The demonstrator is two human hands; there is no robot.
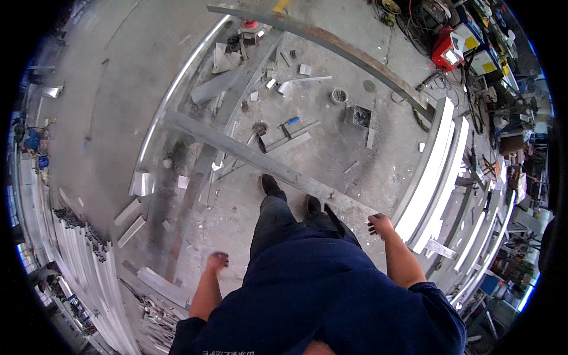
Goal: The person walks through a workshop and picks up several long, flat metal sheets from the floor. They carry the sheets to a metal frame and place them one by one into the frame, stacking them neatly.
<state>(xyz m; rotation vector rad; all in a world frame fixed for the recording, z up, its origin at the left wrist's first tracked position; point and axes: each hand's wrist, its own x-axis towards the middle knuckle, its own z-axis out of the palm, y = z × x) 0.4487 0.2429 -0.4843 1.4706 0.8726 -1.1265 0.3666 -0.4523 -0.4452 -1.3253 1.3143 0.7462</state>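
My feed shows the right hand (379,225), fingers parted, near the metal crossbeam (254,155), likely laid as a support; the left hand (219,260) blurs, so its fingers I can't tell.

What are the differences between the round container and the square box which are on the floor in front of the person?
Shape: the round container has a circular rim; the square box has straight edges and corners.
Size: the square box looks larger than the round container.
Colour: the round container has a pale rim; the square box looks darker grey.
Shared: both stand on the floor, open at the top.
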